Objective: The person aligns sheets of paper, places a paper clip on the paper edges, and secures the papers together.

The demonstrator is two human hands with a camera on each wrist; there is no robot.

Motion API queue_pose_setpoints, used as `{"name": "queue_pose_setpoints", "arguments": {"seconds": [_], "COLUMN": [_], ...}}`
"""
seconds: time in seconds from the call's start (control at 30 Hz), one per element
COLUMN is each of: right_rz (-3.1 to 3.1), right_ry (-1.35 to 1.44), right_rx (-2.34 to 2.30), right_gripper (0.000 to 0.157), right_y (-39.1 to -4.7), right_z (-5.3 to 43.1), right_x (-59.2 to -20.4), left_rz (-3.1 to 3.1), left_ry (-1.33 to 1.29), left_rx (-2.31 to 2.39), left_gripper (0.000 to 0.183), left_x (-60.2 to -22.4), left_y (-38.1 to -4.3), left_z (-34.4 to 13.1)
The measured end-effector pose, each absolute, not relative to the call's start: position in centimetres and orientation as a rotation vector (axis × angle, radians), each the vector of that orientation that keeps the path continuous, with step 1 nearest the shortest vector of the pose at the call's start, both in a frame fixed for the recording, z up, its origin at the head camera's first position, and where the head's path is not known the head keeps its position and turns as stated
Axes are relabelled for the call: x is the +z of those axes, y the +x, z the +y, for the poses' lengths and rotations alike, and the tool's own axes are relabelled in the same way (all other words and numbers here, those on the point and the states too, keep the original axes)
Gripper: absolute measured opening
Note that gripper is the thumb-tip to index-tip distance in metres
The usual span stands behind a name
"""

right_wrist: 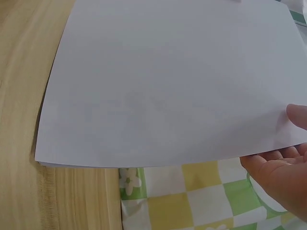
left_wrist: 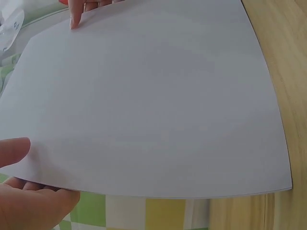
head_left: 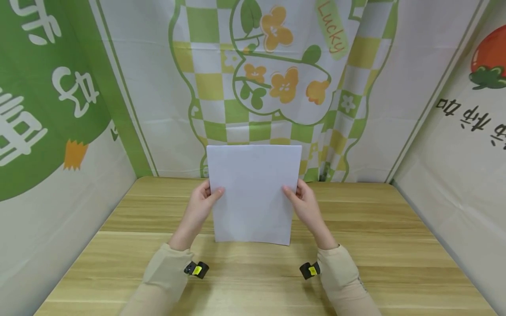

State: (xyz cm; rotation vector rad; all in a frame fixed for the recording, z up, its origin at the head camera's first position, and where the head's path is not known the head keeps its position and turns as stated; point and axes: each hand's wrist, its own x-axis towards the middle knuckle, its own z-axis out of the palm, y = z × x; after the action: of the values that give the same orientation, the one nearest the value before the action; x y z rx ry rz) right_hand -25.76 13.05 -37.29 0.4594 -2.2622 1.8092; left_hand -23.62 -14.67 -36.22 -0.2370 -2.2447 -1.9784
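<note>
Between both hands a stack of white paper (head_left: 253,197) stands upright, its blank face toward me, above the wooden table. My left hand (head_left: 200,202) grips its left edge, thumb on the front and fingers behind. On the opposite edge, my right hand (head_left: 305,204) pinches the paper the same way. In the left wrist view the left thumb (left_wrist: 13,151) presses near the paper's edge. The right wrist view shows slightly offset sheet edges at one corner of the paper (right_wrist: 144,96), with the right hand (right_wrist: 278,172) beneath it. The fingers behind are partly hidden.
A wooden table (head_left: 356,245) spreads under the hands. Behind it hangs a checked green and yellow curtain (head_left: 209,85) with printed flowers. Printed cloth walls, the left one (head_left: 79,210) and the right one (head_left: 454,175), enclose the sides.
</note>
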Motion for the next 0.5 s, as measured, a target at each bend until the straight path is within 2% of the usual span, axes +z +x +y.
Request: {"name": "queue_pose_setpoints", "arguments": {"seconds": [0.5], "right_rz": [-2.215], "right_ry": [0.449], "right_rx": [1.861], "right_gripper": [0.037], "right_y": [-25.4], "right_z": [12.98], "right_x": [-36.23], "left_rz": [-2.198], "left_ry": [-0.236], "left_rx": [-2.011], "left_gripper": [0.04], "left_x": [-35.38], "left_y": [-23.49], "left_z": [-14.41]}}
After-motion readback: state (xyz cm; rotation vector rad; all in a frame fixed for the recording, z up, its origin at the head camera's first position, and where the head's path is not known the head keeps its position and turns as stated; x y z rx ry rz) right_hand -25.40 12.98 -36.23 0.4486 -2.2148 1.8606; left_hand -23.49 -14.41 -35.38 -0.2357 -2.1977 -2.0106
